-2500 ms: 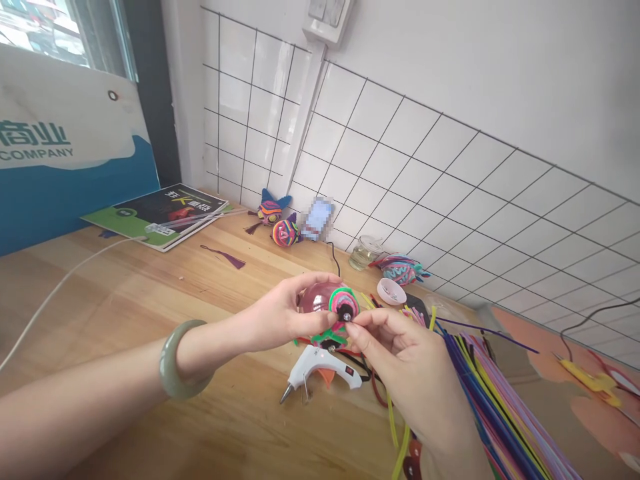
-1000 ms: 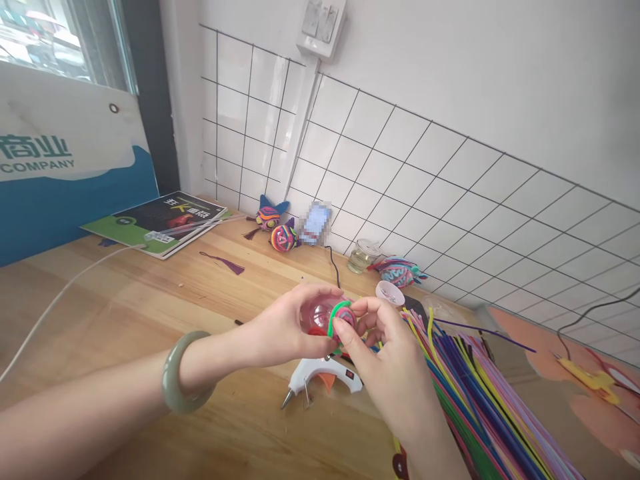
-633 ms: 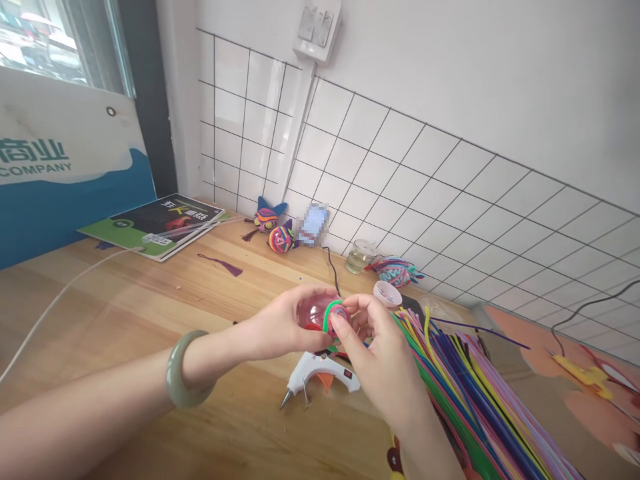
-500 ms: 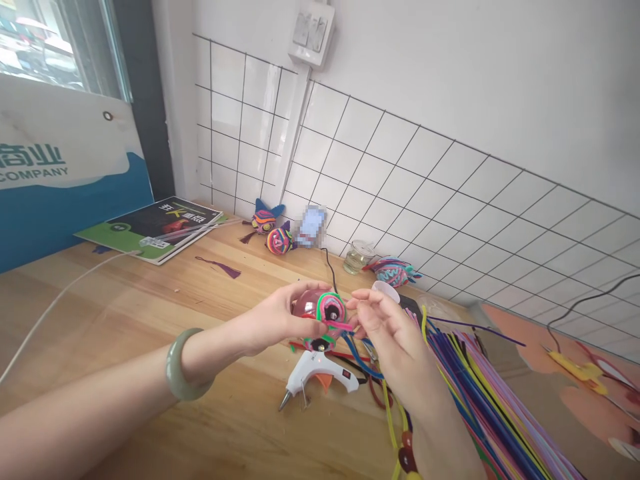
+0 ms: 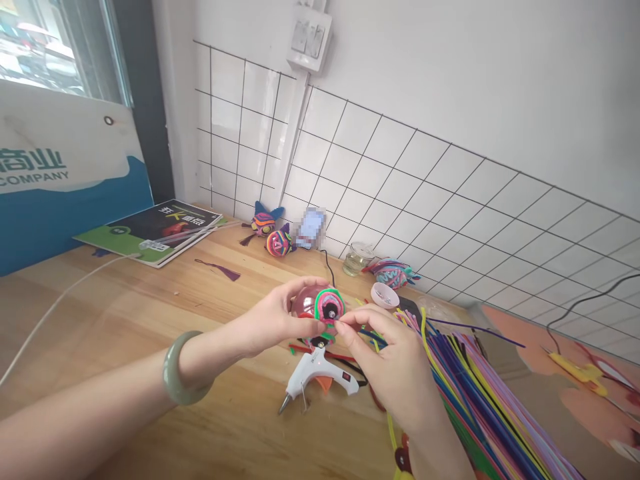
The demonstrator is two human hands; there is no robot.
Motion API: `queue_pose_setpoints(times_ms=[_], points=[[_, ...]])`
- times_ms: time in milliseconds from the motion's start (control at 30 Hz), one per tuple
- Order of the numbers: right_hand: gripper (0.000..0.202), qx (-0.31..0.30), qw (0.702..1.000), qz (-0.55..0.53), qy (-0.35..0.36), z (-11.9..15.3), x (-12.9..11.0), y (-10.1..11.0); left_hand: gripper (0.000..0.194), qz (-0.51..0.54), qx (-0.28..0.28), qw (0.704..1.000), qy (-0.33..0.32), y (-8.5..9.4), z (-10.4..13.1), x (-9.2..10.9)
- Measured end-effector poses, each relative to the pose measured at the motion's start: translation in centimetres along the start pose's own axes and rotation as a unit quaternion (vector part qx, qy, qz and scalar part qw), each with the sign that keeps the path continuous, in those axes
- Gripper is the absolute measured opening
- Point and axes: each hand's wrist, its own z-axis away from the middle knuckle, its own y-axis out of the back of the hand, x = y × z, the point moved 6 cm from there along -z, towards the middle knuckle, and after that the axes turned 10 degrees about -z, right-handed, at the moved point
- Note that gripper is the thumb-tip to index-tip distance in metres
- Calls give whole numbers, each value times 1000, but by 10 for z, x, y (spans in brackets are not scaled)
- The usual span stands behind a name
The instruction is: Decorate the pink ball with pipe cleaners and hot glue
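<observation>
Above the bench (image 5: pixel 210 427), the translucent ball (image 5: pixel 304 304) sits between both hands. The left hand (image 5: pixel 280 317) grasps it from the left. The right hand (image 5: pixel 395 343) sets thumb and forefinger at the ringed ornament's (image 5: pixel 326 299) lower edge; whether they pinch it cannot be determined.

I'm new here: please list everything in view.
ball: one, reddish, centre
eye-like discs: two, multicoloured, on ball
glue gun: one, white, front
fuzzy sticks: many, multicoloured, right
ornaments: three, multicoloured, back
phone: one, bluish, back
jar: one, clear, back
bowl: one, pink, near jar
loose tassel: one, purple, left
booklet: one, black and green, left
signboard: one, white and blue, left
tool: one, yellow, right
table: one, brown, underneath
bangle: one, green, lower left
left hand: one, bare, on ball
right hand: one, bare, by discs
</observation>
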Motion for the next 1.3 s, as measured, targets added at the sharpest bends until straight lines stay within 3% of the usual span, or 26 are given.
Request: queue_pose_setpoints(times_ms=[433, 833, 1000, 1300], points=[[16, -10, 997, -14, -74, 0, 0, 0, 60, -17, -10, 998, -53, -2, 4, 8], [18, -39, 986, -107, -123, -2, 10, -2, 57, 54, -33, 998, 16, -4, 3, 0], [17, -36, 985, -101, -137, -3, 12, -2, 58, 55, -24, 998, 30, -4, 4, 0], [14, -53, 987, -74, -133, -3, 14, -3, 62, 33, -67, 996, 51, -3, 5, -4]])
